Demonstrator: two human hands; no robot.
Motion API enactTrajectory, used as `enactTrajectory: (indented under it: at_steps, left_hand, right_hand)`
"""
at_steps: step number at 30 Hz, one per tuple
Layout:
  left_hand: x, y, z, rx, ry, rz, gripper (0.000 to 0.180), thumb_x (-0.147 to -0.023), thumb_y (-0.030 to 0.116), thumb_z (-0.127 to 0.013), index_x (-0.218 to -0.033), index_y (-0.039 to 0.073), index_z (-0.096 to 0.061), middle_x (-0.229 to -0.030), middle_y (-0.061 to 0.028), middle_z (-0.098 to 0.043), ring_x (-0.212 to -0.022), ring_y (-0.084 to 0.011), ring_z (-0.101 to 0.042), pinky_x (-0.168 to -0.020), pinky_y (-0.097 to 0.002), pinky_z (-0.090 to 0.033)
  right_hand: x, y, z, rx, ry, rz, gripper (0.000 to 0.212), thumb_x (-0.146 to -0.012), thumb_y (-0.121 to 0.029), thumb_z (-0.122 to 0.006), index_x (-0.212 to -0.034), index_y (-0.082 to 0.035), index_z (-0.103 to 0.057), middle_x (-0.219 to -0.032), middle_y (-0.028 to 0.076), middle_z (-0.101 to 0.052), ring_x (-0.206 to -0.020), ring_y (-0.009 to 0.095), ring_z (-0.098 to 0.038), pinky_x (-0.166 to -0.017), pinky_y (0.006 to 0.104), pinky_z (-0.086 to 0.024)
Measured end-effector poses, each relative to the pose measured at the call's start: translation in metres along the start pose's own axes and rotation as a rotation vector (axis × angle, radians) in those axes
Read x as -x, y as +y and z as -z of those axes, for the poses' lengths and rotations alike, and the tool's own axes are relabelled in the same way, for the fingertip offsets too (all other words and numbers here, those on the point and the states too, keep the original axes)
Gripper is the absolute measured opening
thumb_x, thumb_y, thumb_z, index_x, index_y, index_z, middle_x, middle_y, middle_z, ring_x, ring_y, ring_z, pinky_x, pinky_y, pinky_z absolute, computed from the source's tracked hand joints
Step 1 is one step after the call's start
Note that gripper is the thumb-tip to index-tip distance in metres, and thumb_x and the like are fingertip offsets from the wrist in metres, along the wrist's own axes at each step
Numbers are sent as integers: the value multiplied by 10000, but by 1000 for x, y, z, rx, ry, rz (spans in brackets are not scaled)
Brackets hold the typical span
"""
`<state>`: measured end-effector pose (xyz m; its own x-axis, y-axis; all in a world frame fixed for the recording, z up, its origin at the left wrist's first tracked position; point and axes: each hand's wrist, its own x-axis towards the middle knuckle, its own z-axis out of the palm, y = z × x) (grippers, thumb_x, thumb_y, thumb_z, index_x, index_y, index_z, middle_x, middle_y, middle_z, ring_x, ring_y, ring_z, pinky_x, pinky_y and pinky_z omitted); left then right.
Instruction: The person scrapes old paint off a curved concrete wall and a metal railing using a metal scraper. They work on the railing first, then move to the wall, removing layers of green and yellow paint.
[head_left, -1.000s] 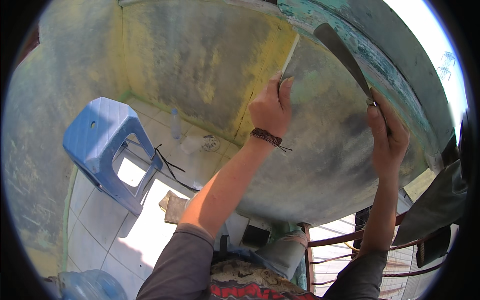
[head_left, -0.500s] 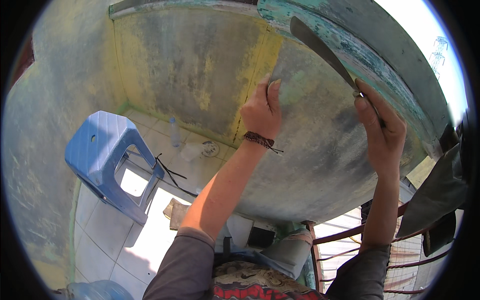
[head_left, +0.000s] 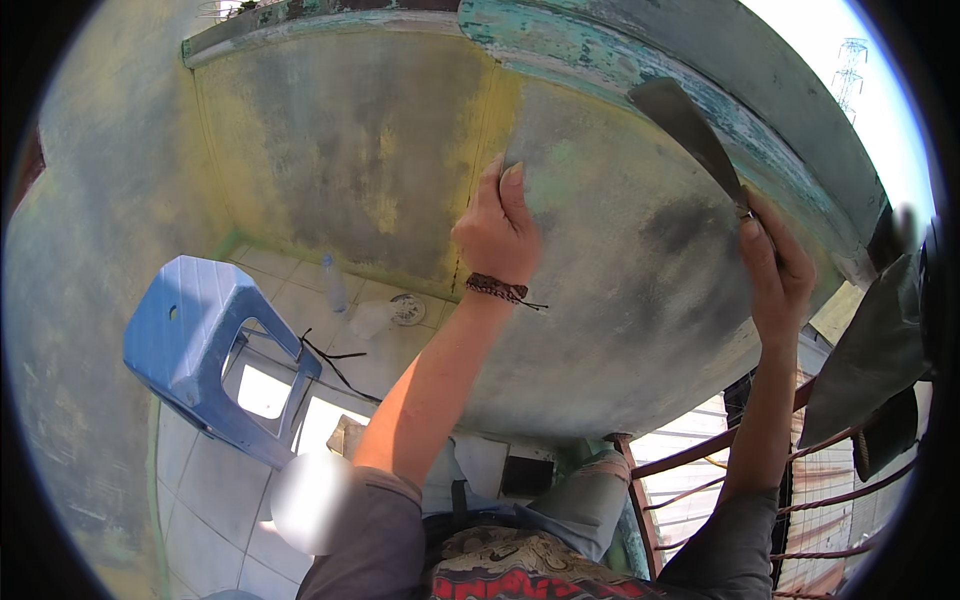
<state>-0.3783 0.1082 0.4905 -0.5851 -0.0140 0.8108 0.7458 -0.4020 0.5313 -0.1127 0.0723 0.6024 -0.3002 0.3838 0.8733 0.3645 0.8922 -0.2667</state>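
My right hand [head_left: 782, 265] grips the short handle of a putty knife [head_left: 690, 130], its dark blade flaring toward the far end. The blade is tilted up and left, in front of the peeling turquoise ledge [head_left: 560, 45]; whether it touches is unclear. My left hand [head_left: 497, 235], with a braided bracelet at the wrist, is closed with the thumb up, in front of the patchy grey and yellow wall [head_left: 600, 290]. A thin dark edge shows by its fingertips, but what it holds is hidden.
A blue plastic stool [head_left: 190, 330] stands at left on the tiled floor. Near the wall's foot are a clear bottle [head_left: 333, 285] and a round lid-like thing [head_left: 408, 309]; a black cord [head_left: 340, 368] trails nearby. Right: a metal railing [head_left: 690, 459] and hanging dark cloth [head_left: 865, 350].
The view has shifted slightly. My right hand sits lower, and the putty knife has turned to show more of its broad face. A pale blurred round patch has appeared beside my left sleeve.
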Motion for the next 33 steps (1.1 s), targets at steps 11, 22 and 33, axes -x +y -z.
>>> enactTrajectory:
  at_steps: [11, 22, 33]
  left_hand:
    - [1, 1, 3, -44, 10, -9, 315, -1012, 303, -497, -1081, 45, -664, -744, -137, -689, -602, -282, -675, -501, -345, -509]
    - [0, -6, 4, -20, -7, -4, 301, -1009, 285, -505, -1079, 39, -664, -753, -156, -687, -609, -294, -676, -498, -345, -506]
    - [0, -1, 5, -71, 1, -19, 310, -1019, 290, -483, -1091, 49, -665, -708, -136, -675, -572, -278, -661, -483, -345, -497]
  right_hand:
    - [2, -1, -14, 182, 18, 126, 290, -911, -133, -685, -1190, -55, -684, -909, 89, -713, -746, 88, -597, -682, 235, -461]
    - [1, -10, -24, 199, -9, 134, 266, -901, -87, -685, -1162, -34, -691, -946, 116, -723, -774, 116, -649, -681, 231, -481]
    - [6, 3, -9, 212, 8, 176, 295, -917, -134, -681, -1189, -20, -672, -856, 92, -685, -680, 84, -563, -611, 221, -434]
